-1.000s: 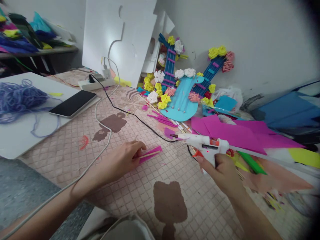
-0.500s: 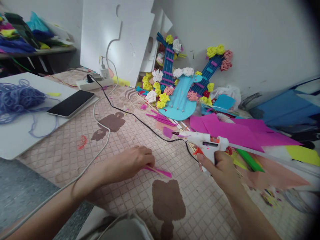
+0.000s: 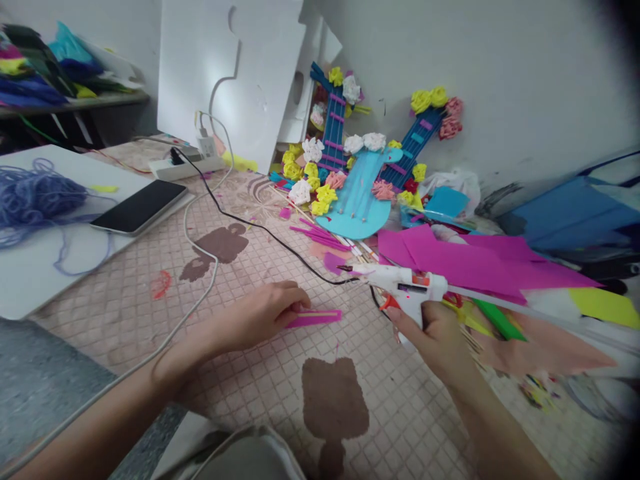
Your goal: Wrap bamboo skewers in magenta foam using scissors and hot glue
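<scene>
Near the middle of the table, my left hand (image 3: 273,310) is closed on the left end of a narrow pink paper strip (image 3: 317,320). A thin pale stick (image 3: 320,313) lies lengthwise along that strip. My right hand (image 3: 440,337) grips the handle of a white hot glue gun (image 3: 410,287), its nozzle pointing left above the table. A long clear glue stick (image 3: 490,295) sticks out of the gun's back. The thumb is beside the orange trigger (image 3: 389,303). A gap separates the nozzle from the strip.
Paper guitars with crumpled flowers (image 3: 355,193) lean at the wall. Magenta sheets (image 3: 460,260) lie behind the glue gun. On the left are a phone (image 3: 140,208), purple yarn (image 3: 37,197) and a power strip (image 3: 185,167). A white cable (image 3: 200,300) crosses the table.
My left hand has turned the pink strip from slanting down to nearly level and lifted it slightly away from me. The glue gun has shifted a little to the left.
</scene>
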`<state>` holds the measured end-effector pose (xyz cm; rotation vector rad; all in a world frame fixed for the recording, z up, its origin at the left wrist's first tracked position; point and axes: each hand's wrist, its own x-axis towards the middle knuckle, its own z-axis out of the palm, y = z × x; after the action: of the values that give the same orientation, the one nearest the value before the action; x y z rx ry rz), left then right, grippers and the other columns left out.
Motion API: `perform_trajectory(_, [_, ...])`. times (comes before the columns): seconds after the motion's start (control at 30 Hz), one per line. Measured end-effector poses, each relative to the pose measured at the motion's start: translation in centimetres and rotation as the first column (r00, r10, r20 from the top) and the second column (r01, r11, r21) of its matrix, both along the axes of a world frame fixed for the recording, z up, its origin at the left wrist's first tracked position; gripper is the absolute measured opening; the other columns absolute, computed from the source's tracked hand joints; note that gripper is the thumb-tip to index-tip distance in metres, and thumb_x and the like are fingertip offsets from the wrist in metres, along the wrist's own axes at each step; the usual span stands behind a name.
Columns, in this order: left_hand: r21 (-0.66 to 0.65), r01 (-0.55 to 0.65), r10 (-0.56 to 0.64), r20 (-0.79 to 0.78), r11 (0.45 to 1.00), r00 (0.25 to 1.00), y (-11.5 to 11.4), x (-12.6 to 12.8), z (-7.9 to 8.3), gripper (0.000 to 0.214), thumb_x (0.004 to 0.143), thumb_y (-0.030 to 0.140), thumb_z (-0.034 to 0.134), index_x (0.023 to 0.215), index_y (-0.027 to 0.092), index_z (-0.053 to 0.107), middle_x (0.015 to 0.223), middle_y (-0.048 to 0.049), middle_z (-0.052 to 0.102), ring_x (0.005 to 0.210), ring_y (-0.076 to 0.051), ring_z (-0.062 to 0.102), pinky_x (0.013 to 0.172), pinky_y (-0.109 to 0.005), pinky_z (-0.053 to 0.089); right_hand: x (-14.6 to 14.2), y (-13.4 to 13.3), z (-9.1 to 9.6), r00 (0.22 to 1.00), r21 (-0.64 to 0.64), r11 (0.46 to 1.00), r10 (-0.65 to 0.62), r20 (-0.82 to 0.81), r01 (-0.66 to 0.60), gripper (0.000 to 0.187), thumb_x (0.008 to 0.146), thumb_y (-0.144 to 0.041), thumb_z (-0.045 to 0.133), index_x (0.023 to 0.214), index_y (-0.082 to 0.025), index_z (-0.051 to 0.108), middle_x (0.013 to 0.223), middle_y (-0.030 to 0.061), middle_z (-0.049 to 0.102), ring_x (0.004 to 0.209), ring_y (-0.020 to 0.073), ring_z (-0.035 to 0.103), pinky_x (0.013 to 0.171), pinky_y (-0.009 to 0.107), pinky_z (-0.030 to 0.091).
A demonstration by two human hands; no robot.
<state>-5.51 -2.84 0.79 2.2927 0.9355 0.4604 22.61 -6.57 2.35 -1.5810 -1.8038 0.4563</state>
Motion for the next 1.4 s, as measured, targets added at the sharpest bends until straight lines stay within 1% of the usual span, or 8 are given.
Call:
perform_trajectory(0.23, [-0.096, -0.331, 0.339, 0.089, 0.939, 0.937, -0.8, -0.8, -0.8, 0.017, 0.08, 0.012, 0.053, 0.096, 0.016, 0.056, 0.078, -0.0004, 0.062, 0.065, -0.012, 0.057, 0.059, -0.024, 0.045, -0.3, -0.1, 0.0, 0.999, -0.015, 0.999, 0.048, 0.02, -0.048, 0.031, 0.08, -0.04, 0.058, 0.056, -0.021, 0.052, 0.047, -0.0022, 0.048, 0.046, 0.0137, 0.045, 0.044, 0.026, 0.033])
perform_trajectory(0.4, [0.007, -0.411, 0.411, 0.019, 0.911, 0.911, -1.1, -1.0, -1.5, 0.009, 0.079, 0.012, 0.051, 0.085, 0.016, 0.055, 0.072, -0.001, 0.061, 0.062, -0.013, 0.056, 0.056, -0.025, 0.043, -0.6, -0.3, -0.2, 0.986, -0.073, 0.984, 0.164, -0.007, -0.164, 0.026, 0.082, -0.04, 0.057, 0.067, -0.019, 0.059, 0.056, -0.0011, 0.056, 0.051, 0.0137, 0.049, 0.046, 0.024, 0.036])
perform_trajectory(0.53, [0.13, -0.432, 0.437, -0.009, 0.892, 0.899, -1.1, -1.3, -1.7, 0.01, 0.08, 0.011, 0.05, 0.086, 0.016, 0.056, 0.073, -0.0022, 0.062, 0.065, -0.014, 0.056, 0.057, -0.025, 0.042, -1.0, -0.4, -0.3, 0.984, -0.108, 0.978, 0.175, -0.028, -0.177, 0.024, 0.082, -0.04, 0.057, 0.072, -0.018, 0.06, 0.06, -0.0007, 0.059, 0.054, 0.0143, 0.052, 0.047, 0.024, 0.038])
perform_trajectory(0.77, [0.155, -0.238, 0.241, -0.001, 0.959, 0.97, -1.3, -2.0, -0.9, 0.02, 0.093, 0.014, 0.042, 0.095, 0.017, 0.062, 0.091, -0.0054, 0.061, 0.08, -0.016, 0.059, 0.073, -0.03, 0.047, -0.4, 0.0, -0.2, 0.994, -0.069, 0.992, 0.109, 0.026, -0.107, 0.026, 0.081, -0.043, 0.059, 0.072, -0.018, 0.062, 0.061, 0.0007, 0.061, 0.057, 0.0172, 0.055, 0.051, 0.027, 0.042])
perform_trajectory(0.93, [0.124, -0.055, 0.063, -0.062, 0.991, 0.996, -2.3, -2.0, 0.6, 0.03, 0.09, 0.003, 0.038, 0.102, 0.019, 0.06, 0.097, -0.0043, 0.059, 0.083, -0.014, 0.057, 0.076, -0.027, 0.046, 0.2, 0.3, 0.0, 0.999, -0.071, 0.997, 0.032, 0.016, -0.031, 0.028, 0.079, -0.045, 0.059, 0.068, -0.019, 0.061, 0.054, 0.0, 0.056, 0.05, 0.0162, 0.051, 0.046, 0.026, 0.037])
perform_trajectory(1.07, [0.184, 0.129, -0.094, -0.19, 0.974, 0.977, -2.8, -1.3, 1.6, 0.034, 0.083, -0.006, 0.039, 0.094, 0.019, 0.06, 0.093, -0.0028, 0.06, 0.085, -0.016, 0.055, 0.085, -0.033, 0.042, 0.1, 0.4, 0.0, 0.999, -0.07, 0.997, 0.028, 0.017, -0.027, 0.028, 0.079, -0.044, 0.058, 0.065, -0.02, 0.058, 0.053, -0.0006, 0.054, 0.049, 0.0155, 0.049, 0.045, 0.026, 0.035])
perform_trajectory(1.23, [0.274, 0.226, -0.153, -0.264, 0.935, 0.952, -1.8, 0.3, 1.4, 0.023, 0.086, 0.001, 0.049, 0.077, 0.019, 0.061, 0.084, -0.0012, 0.06, 0.088, -0.018, 0.053, 0.102, -0.045, 0.029, 0.1, 0.4, -0.2, 1.0, -0.091, 0.996, 0.024, 0.005, -0.024, 0.026, 0.079, -0.042, 0.059, 0.066, -0.02, 0.057, 0.052, -0.0011, 0.053, 0.048, 0.0149, 0.048, 0.044, 0.026, 0.033])
perform_trajectory(1.4, [0.318, 0.297, -0.226, -0.242, 0.9, 0.944, 0.0, 1.1, 0.6, 0.02, 0.09, 0.01, 0.051, 0.08, 0.02, 0.064, 0.088, -0.0002, 0.061, 0.088, -0.016, 0.054, 0.108, -0.047, 0.022, 0.1, 0.4, -0.1, 0.999, -0.092, 0.995, 0.03, -0.019, -0.031, 0.028, 0.079, -0.044, 0.059, 0.064, -0.02, 0.056, 0.05, -0.0018, 0.051, 0.047, 0.0144, 0.047, 0.043, 0.025, 0.033])
